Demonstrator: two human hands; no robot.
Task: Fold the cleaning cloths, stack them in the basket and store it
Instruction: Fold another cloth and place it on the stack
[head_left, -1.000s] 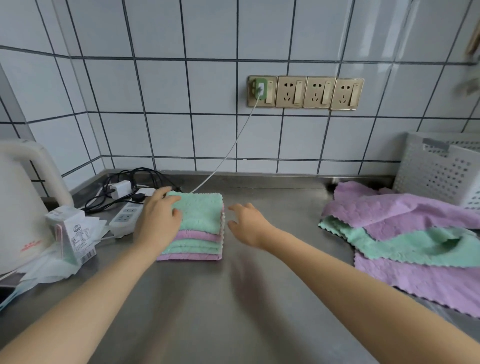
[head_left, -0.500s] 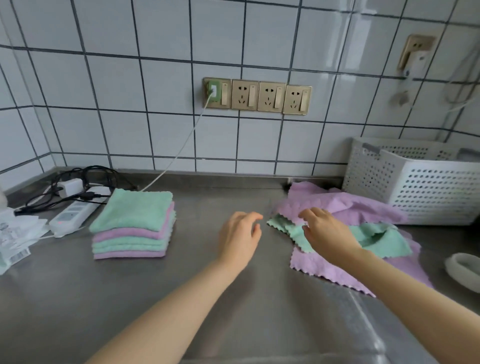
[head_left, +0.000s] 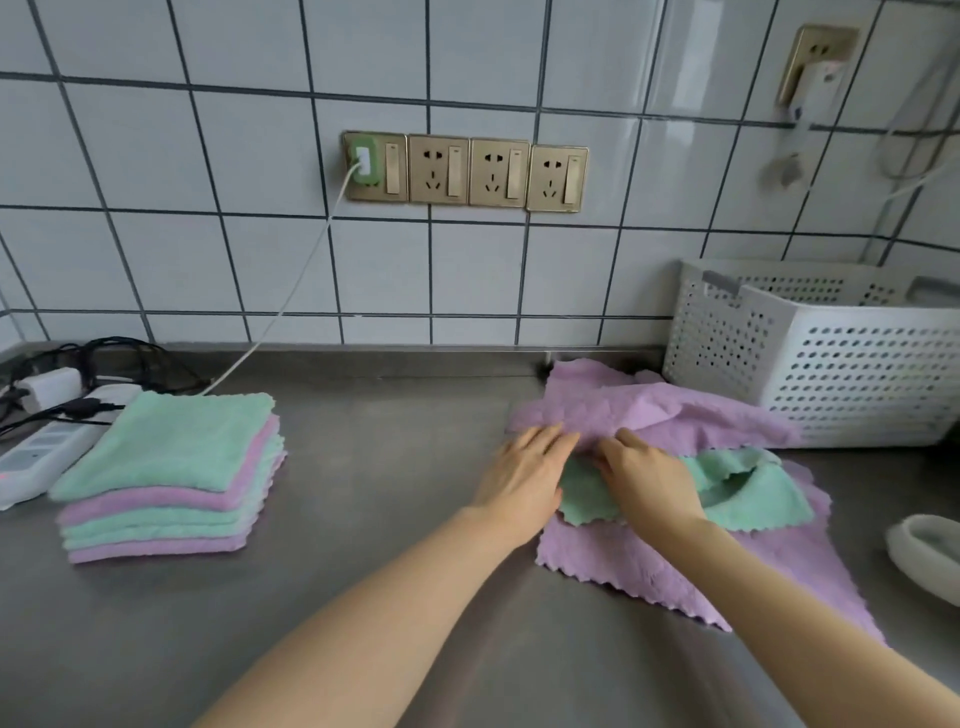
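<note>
Far left on the steel surface (head_left: 363, 545): power strip (head_left: 39, 457) with cables, then a stack of folded cloths (head_left: 171, 478), green and purple alternating, green on top, well apart from both hands.

Left hand (head_left: 524, 480): fingers straight and together, palm down, fingertips touching the edge of the purple cloth (head_left: 649, 410) at the loose pile; grips nothing.

Right hand (head_left: 647, 480): just beside the left, lying on the green cloth (head_left: 748, 493), fingers bent at the purple cloth's edge. Cannot tell whether it pinches the fabric.

A second purple cloth (head_left: 649, 571) lies flat beneath the green one.

White perforated basket (head_left: 831, 364) stands behind the pile at the tiled wall, touching the purple cloth.
</note>
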